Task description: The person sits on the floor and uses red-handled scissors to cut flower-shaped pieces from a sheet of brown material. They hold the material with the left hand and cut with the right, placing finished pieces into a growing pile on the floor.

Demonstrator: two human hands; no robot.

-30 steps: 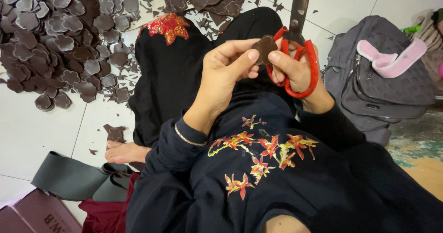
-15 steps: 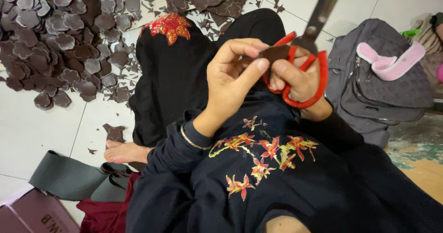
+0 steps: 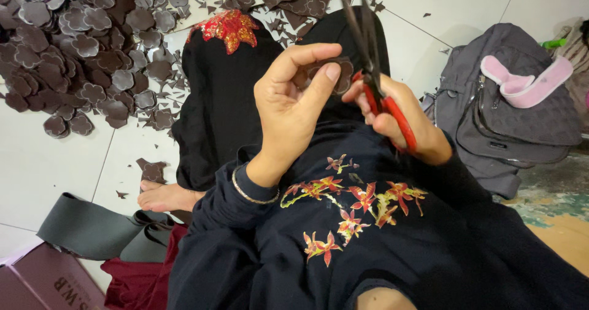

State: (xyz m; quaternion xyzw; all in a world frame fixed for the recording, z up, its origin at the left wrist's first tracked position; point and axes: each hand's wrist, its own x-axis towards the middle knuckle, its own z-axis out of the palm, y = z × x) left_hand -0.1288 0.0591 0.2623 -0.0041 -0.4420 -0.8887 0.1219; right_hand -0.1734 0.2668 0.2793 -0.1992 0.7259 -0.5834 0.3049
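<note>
one maroon box (image 3: pixel 46 282) with pale lettering on its side sits at the bottom corner, far below and to the left of the left hand (image 3: pixel 293 104), next to a folded grey strip (image 3: pixel 92 229) and a dark red cloth (image 3: pixel 138 279).

compared with half a second ago, the scissors (image 3: pixel 375 70) have turned: the blades now point almost straight up and show nearly edge-on, where they slanted up to the right before, and the red handles no longer show as a wide loop. the left hand has stayed in place.

the left hand is curled, thumb and forefinger pinched on a small dark brown cut piece (image 3: pixel 328 75), which sits between the two hands and against the blades. the right hand (image 3: pixel 402 116) is closed around the red handles; the blades are only slightly parted.

beyond the left hand, many brown scalloped pieces (image 3: pixel 80 46) and small scraps lie on the white tiled floor (image 3: pixel 55 162). a black garment with a red sequin patch (image 3: pixel 228 29) covers the knee behind the hands. to the right of the right hand sits a grey backpack (image 3: pixel 509 113) with a pink slipper (image 3: pixel 527 83) on it. a bare foot (image 3: pixel 167 196) shows below the left wrist.
</note>
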